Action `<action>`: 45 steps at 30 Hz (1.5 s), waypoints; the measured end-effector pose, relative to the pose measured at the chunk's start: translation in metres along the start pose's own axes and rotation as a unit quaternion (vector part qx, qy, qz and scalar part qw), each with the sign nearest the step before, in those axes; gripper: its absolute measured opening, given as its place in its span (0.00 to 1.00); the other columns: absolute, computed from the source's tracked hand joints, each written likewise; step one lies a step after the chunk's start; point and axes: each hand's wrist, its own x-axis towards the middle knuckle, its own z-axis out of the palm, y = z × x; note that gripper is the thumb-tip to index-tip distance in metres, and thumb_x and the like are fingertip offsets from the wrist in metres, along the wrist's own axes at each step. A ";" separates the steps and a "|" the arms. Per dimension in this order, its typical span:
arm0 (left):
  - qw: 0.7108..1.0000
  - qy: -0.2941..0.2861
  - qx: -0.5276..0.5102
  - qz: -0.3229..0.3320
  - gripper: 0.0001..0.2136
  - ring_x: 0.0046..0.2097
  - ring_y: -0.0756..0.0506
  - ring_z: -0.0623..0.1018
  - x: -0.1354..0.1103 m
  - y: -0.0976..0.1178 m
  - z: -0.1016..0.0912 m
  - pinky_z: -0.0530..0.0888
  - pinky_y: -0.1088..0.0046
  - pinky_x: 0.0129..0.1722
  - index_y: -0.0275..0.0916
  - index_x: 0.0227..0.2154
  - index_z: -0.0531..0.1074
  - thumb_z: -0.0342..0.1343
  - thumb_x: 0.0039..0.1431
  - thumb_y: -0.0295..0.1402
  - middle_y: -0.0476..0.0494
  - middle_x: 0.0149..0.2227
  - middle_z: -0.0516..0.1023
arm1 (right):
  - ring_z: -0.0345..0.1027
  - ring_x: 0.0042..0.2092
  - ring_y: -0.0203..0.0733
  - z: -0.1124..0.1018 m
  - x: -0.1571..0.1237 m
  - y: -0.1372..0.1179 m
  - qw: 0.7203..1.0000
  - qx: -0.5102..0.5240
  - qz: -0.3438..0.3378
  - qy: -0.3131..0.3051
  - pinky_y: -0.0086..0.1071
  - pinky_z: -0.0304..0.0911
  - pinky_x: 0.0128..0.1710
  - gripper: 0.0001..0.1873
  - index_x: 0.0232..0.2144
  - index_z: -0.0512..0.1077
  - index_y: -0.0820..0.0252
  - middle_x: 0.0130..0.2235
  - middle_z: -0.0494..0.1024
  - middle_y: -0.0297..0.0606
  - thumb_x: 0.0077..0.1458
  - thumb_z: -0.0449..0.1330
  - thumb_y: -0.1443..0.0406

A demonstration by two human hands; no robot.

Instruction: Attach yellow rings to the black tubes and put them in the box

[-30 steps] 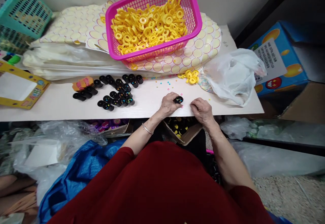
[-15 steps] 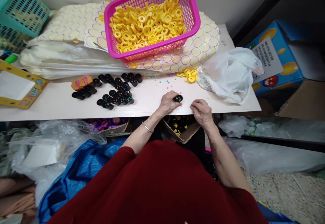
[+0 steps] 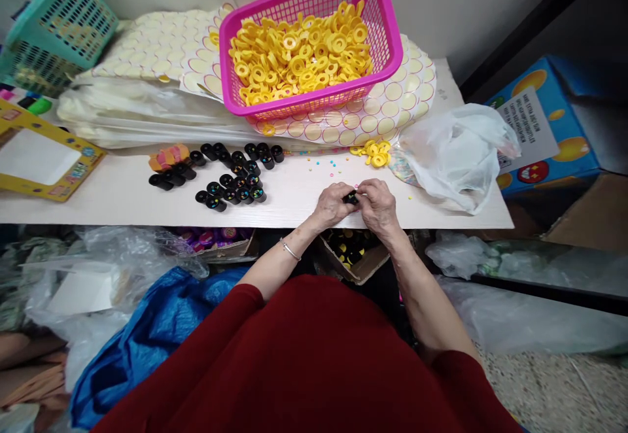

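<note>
My left hand (image 3: pixel 332 207) is closed around a small black plastic cup (image 3: pixel 350 197) near the front edge of the white table. The fingertips of my right hand (image 3: pixel 377 207) are pinched together at the cup's rim, and whatever they hold is hidden. Just behind both hands lie scattered small coloured beads (image 3: pixel 332 163). Further left stands a cluster of black cups (image 3: pixel 229 188), several with coloured bits inside. A small pile of yellow ring-shaped pieces with tabs (image 3: pixel 377 153) lies behind my right hand.
A pink basket (image 3: pixel 392 60) full of yellow pieces stands on dotted sheets (image 3: pixel 412 93) at the back. To the right sit a white plastic bag (image 3: pixel 461 152) and a blue carton (image 3: pixel 554 112). An open box (image 3: pixel 366 272) of black and yellow pieces is below the table edge.
My right hand has moved left from beside the cup to its rim, fingers still pinched. My left hand keeps hold of the cup. The whole view has shifted slightly.
</note>
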 end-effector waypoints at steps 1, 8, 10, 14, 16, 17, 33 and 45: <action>1.000 0.001 0.000 0.000 0.06 0.35 0.48 0.71 0.000 0.000 0.000 0.67 0.72 0.36 0.38 0.31 0.74 0.62 0.49 0.32 0.49 0.29 0.73 | 0.63 0.40 0.46 0.000 0.001 0.001 1.000 -0.010 -0.005 -0.009 0.40 0.62 0.41 0.07 0.29 0.70 0.55 0.37 0.72 0.41 0.55 0.52 0.68; 1.000 -0.004 0.002 -0.003 0.07 0.35 0.48 0.71 0.000 0.001 -0.002 0.68 0.71 0.37 0.37 0.31 0.74 0.61 0.46 0.28 0.48 0.30 0.74 | 0.61 0.39 0.47 -0.007 0.007 -0.005 0.987 -0.121 -0.056 -0.085 0.40 0.58 0.38 0.10 0.29 0.72 0.58 0.37 0.74 0.44 0.55 0.51 0.69; 1.000 -0.004 0.003 -0.007 0.07 0.35 0.48 0.71 0.000 0.002 -0.003 0.68 0.71 0.37 0.38 0.31 0.74 0.61 0.46 0.28 0.49 0.29 0.74 | 0.62 0.39 0.47 -0.008 0.010 -0.006 0.985 -0.123 -0.058 -0.106 0.40 0.58 0.37 0.11 0.30 0.73 0.58 0.37 0.74 0.44 0.54 0.51 0.70; 1.000 0.000 -0.014 -0.007 0.07 0.35 0.48 0.72 0.001 0.002 -0.003 0.68 0.72 0.37 0.39 0.31 0.75 0.62 0.47 0.29 0.49 0.30 0.74 | 0.65 0.38 0.44 -0.013 0.017 0.002 0.994 0.034 -0.031 -0.103 0.38 0.61 0.38 0.07 0.28 0.74 0.57 0.34 0.74 0.40 0.53 0.55 0.68; 1.000 -0.004 -0.018 -0.006 0.08 0.35 0.48 0.72 0.001 0.002 -0.003 0.68 0.72 0.37 0.40 0.32 0.75 0.62 0.47 0.30 0.49 0.30 0.74 | 0.66 0.35 0.41 -0.017 0.021 0.009 0.984 0.149 -0.002 -0.101 0.36 0.63 0.36 0.04 0.28 0.73 0.57 0.32 0.73 0.37 0.51 0.58 0.65; 1.000 -0.005 -0.017 -0.006 0.08 0.35 0.48 0.72 0.001 0.002 -0.003 0.68 0.72 0.37 0.40 0.32 0.75 0.63 0.46 0.31 0.49 0.30 0.74 | 0.66 0.34 0.40 -0.019 0.022 0.014 0.977 0.190 0.015 -0.096 0.35 0.63 0.36 0.03 0.28 0.73 0.57 0.31 0.73 0.35 0.50 0.59 0.64; 0.999 0.029 -0.006 -0.035 0.09 0.34 0.47 0.72 0.001 -0.005 0.002 0.69 0.70 0.35 0.39 0.29 0.74 0.66 0.41 0.30 0.49 0.28 0.73 | 0.63 0.32 0.40 -0.019 0.027 0.033 0.987 0.083 0.098 0.093 0.36 0.61 0.34 0.06 0.20 0.67 0.57 0.27 0.67 0.33 0.47 0.58 0.65; 0.997 0.051 0.005 -0.061 0.09 0.35 0.47 0.72 0.004 -0.003 0.002 0.70 0.69 0.38 0.39 0.27 0.73 0.61 0.40 0.23 0.48 0.29 0.73 | 0.66 0.36 0.42 0.002 -0.023 0.014 0.995 -0.040 0.034 -0.089 0.35 0.62 0.35 0.10 0.27 0.74 0.55 0.30 0.71 0.38 0.55 0.54 0.66</action>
